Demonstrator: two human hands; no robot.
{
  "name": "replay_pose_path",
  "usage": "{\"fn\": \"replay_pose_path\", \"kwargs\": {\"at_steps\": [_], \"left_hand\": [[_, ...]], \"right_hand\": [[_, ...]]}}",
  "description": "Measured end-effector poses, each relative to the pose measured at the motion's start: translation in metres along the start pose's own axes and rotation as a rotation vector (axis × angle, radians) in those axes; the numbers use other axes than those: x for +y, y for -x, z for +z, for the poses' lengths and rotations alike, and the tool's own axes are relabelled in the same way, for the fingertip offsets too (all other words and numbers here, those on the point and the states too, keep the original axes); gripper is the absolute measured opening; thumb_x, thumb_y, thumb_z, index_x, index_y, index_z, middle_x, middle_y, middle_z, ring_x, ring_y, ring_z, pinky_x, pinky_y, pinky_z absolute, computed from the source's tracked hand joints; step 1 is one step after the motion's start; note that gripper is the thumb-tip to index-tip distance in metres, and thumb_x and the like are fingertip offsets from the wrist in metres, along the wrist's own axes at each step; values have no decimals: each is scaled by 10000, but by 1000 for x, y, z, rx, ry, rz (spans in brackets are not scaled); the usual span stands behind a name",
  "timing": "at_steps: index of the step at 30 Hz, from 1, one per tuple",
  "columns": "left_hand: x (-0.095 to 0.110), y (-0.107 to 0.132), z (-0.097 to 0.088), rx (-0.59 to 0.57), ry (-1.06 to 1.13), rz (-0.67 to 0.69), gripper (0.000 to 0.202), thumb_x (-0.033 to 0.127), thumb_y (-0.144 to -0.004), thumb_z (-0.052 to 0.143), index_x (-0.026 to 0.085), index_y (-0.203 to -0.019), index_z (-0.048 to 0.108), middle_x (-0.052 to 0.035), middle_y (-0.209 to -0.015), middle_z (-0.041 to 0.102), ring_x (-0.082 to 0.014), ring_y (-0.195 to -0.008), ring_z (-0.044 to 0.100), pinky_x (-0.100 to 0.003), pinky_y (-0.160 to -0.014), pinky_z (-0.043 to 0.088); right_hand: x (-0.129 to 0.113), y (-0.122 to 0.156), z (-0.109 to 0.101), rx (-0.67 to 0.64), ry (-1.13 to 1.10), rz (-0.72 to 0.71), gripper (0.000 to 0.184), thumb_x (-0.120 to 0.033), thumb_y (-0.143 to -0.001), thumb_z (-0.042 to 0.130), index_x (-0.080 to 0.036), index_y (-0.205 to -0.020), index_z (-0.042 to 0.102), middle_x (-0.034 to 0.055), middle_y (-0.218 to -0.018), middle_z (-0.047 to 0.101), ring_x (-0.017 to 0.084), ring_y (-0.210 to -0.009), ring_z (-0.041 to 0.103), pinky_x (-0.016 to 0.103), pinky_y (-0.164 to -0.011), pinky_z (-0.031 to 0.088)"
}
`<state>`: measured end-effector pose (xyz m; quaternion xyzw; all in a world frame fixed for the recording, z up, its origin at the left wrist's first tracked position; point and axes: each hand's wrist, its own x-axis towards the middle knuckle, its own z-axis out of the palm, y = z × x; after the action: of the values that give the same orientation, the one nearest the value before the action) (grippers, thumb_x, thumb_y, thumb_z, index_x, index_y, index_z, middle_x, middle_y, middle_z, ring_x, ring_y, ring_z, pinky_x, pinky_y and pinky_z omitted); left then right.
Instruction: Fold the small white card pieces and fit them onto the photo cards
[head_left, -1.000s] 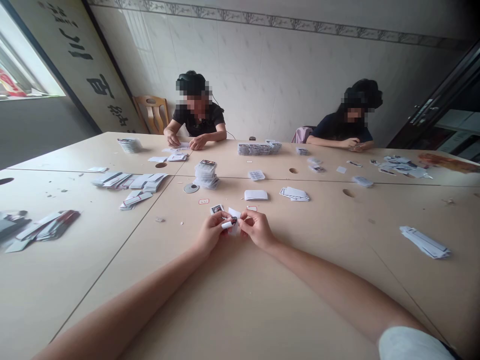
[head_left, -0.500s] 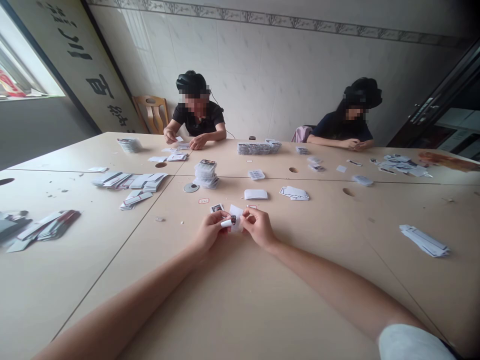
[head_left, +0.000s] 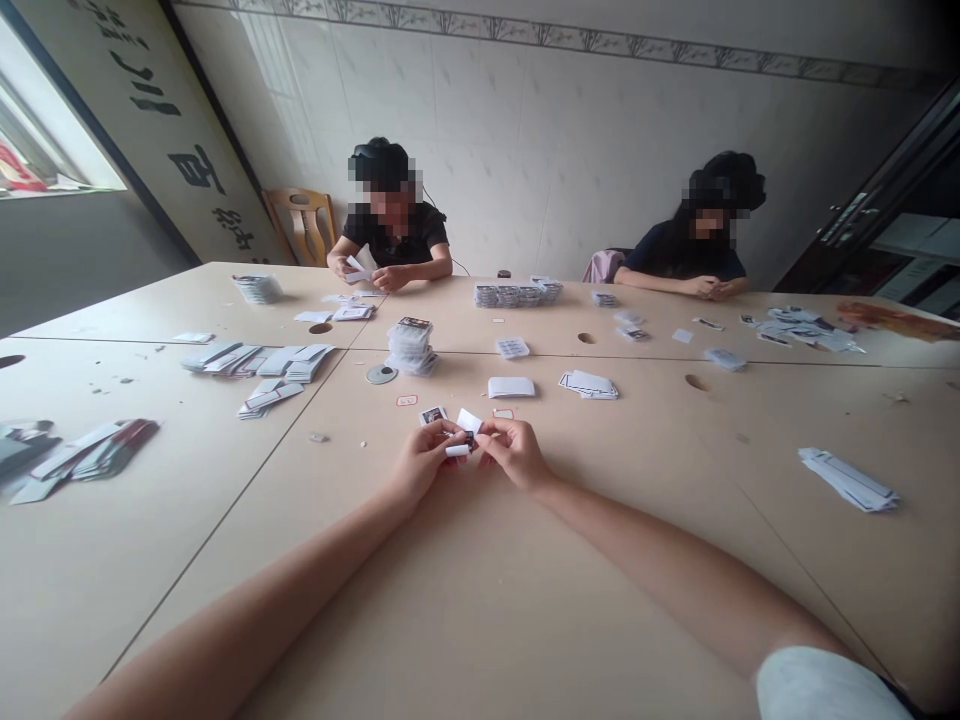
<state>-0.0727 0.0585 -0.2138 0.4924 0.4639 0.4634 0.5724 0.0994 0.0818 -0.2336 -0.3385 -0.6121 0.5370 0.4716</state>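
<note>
Where fingertips meet, small card (head_left: 466, 432) pinched between left hand (head_left: 421, 466), right hand (head_left: 516, 455).

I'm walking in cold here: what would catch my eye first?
Both hands meet at the table's middle: the left hand and right hand pinch a small white card between them. Behind it stands a tall card stack, and two people sit along the far edge.

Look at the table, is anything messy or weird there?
A bit messy. Small crumbs and scraps dot the table at left, and the flat packs there lie fanned out, not stacked. The left hand and right hand pinch a small white card; nothing looks broken.
</note>
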Motion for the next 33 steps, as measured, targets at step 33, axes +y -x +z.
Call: {"fn": "replay_pose_path", "kwargs": {"at_steps": [33], "left_hand": [[2, 8, 2, -19, 121, -69, 401, 459, -666, 858, 147, -818, 658, 10, -651, 608, -84, -623, 515, -188, -606, 398]], "right_hand": [[2, 2, 2, 25, 81, -123, 151, -316, -830, 644, -196, -738, 636, -13, -672, 624, 140, -541, 633, 250, -547, 537]]}}
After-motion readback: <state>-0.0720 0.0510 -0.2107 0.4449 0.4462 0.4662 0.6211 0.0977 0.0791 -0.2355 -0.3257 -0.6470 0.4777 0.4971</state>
